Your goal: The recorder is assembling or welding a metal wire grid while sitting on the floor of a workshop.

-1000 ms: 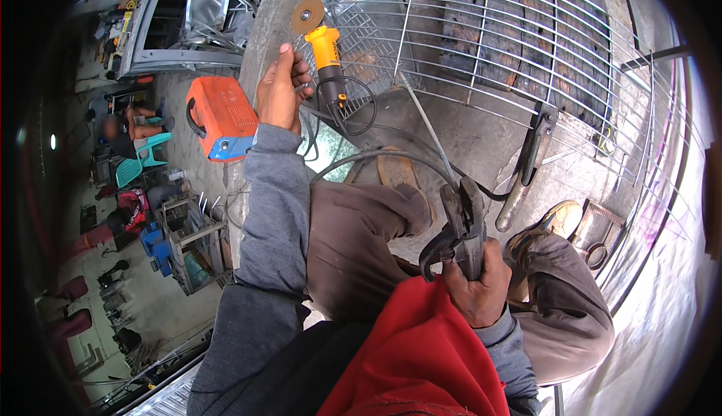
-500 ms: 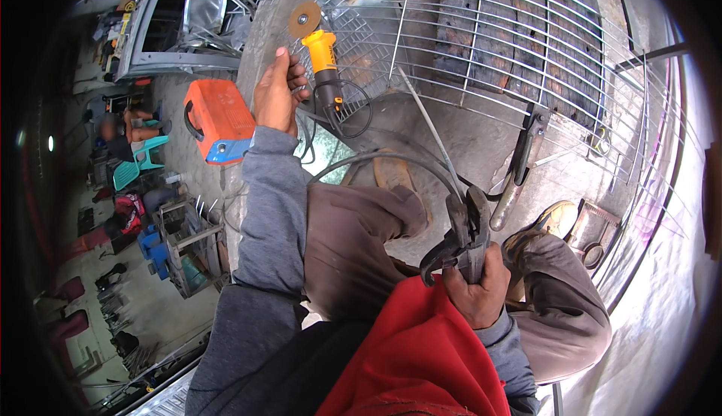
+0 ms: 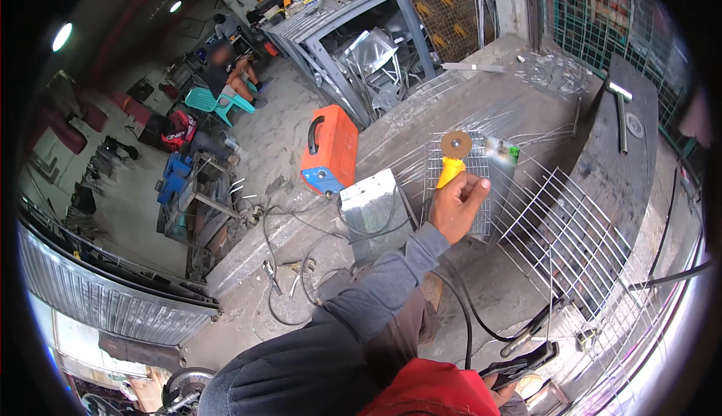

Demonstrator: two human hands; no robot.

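The left hand [image 3: 455, 207] is clenched around the yellow angle grinder [image 3: 450, 162], raised over the wire mesh panel [image 3: 556, 228], the tool's long axis running up and away from the fist to the round brown disc at its far end. The right hand [image 3: 505, 392], low at the frame's edge, grips a dark clamp-like tool [image 3: 520, 365], well apart from the grinder.

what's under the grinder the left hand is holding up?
Under the grinder in the left hand lies a small wire mesh panel on the concrete slab, with a larger wire grid beside it. Hand and grinder cover part of the mesh.
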